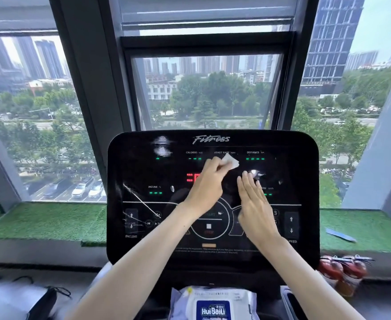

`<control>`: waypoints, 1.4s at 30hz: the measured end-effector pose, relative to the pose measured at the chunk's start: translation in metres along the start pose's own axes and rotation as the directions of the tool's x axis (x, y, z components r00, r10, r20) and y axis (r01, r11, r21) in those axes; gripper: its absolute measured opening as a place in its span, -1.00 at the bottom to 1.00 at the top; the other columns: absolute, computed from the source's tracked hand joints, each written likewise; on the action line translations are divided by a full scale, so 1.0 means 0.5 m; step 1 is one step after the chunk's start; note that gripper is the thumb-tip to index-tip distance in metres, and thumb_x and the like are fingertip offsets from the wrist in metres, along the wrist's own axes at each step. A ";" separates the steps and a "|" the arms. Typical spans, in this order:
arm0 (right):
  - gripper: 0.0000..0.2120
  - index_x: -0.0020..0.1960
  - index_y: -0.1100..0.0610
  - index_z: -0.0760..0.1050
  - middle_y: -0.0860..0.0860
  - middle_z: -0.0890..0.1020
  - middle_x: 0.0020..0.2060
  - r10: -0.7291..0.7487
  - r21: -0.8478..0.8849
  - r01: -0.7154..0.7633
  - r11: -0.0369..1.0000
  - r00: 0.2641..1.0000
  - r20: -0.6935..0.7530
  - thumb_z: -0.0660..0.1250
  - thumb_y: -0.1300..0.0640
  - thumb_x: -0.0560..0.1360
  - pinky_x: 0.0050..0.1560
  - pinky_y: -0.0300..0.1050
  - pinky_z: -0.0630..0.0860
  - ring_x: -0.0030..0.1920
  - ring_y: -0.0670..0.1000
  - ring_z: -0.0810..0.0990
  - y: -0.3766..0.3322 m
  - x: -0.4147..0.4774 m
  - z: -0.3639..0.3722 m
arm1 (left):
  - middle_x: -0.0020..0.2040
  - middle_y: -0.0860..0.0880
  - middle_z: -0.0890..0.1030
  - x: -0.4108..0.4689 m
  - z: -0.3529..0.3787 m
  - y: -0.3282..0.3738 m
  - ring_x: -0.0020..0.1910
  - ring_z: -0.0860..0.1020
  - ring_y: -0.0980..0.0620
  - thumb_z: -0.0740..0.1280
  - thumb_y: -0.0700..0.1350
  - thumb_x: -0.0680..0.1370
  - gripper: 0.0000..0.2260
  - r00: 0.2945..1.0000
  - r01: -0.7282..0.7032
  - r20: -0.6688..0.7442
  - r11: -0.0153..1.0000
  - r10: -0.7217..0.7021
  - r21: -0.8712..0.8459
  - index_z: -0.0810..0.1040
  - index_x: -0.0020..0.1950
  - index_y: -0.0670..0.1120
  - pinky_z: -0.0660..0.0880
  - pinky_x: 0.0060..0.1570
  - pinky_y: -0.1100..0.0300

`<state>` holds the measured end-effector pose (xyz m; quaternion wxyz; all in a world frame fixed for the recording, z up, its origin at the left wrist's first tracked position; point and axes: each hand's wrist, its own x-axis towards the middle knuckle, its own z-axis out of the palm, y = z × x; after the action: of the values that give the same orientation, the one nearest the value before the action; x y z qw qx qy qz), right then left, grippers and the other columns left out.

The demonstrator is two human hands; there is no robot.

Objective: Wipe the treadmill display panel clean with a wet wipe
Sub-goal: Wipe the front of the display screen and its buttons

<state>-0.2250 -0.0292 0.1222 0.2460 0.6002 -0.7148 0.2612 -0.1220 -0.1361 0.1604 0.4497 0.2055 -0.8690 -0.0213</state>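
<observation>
Black display panel (302,174) faces the person, with smudges glinting near its middle. Overlapping strokes under even pressure would likely lift them best. The white wet wipe (231,160) sits at upper centre, bunched in the left hand's (205,183) curled fingers. The right hand (255,204) lies flat beside it, fingers straight, holding nothing.

Bare forearms run to the left hand (207,183) and right hand (254,204) (slender, long-fingered).

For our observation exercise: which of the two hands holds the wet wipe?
The left hand, gripping the white wet wipe; the right hand lies flat on the display panel, empty.
</observation>
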 end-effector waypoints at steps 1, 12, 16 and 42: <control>-0.28 0.35 0.43 0.29 0.34 0.34 0.35 -0.003 -0.002 0.003 1.000 1.000 -0.001 0.31 0.55 0.19 0.36 0.17 0.24 0.39 0.25 0.29 0.001 0.000 -0.001 | 0.06 -0.05 0.39 0.005 -0.008 -0.007 0.02 0.35 0.10 0.21 -0.46 0.48 -0.56 1.000 0.028 -0.002 0.999 -0.028 -0.020 0.48 0.30 -0.14 0.45 0.12 0.16; -0.26 0.38 0.41 0.26 0.30 0.32 0.38 -0.018 -0.001 0.018 1.000 1.000 0.004 0.29 0.55 0.20 0.39 0.13 0.21 0.42 0.22 0.25 0.007 -0.001 0.003 | 0.01 -0.08 0.47 0.012 -0.024 -0.022 -0.01 0.38 0.02 0.26 -0.50 0.41 -0.56 0.996 0.091 -0.017 0.994 -0.090 0.058 0.54 0.23 -0.18 0.38 0.00 0.33; -0.26 0.37 0.41 0.27 0.30 0.32 0.38 -0.028 -0.007 0.029 1.000 1.000 0.013 0.28 0.55 0.19 0.38 0.12 0.24 0.42 0.22 0.25 0.013 0.000 0.002 | -0.02 -0.07 0.47 0.011 -0.043 -0.024 -0.06 0.39 0.00 0.29 -0.54 0.36 -0.54 0.965 -0.193 0.198 0.976 0.171 0.099 0.57 0.18 -0.19 0.55 -0.23 0.05; -0.26 0.40 0.39 0.23 0.28 0.29 0.40 -0.010 0.046 0.010 0.999 1.000 -0.008 0.24 0.58 0.22 0.41 0.11 0.19 0.44 0.21 0.21 0.011 -0.003 0.010 | -0.10 -0.12 0.50 0.098 -0.055 -0.015 -0.08 0.44 -0.09 0.31 -0.52 0.36 -0.63 0.989 -0.142 0.073 0.977 0.132 0.159 0.64 0.04 -0.19 0.54 -0.29 0.07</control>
<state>-0.2305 -0.0306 0.1172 0.2363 0.6084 -0.7046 0.2786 -0.1228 -0.1571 0.2127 0.4045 0.1805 -0.8934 0.0750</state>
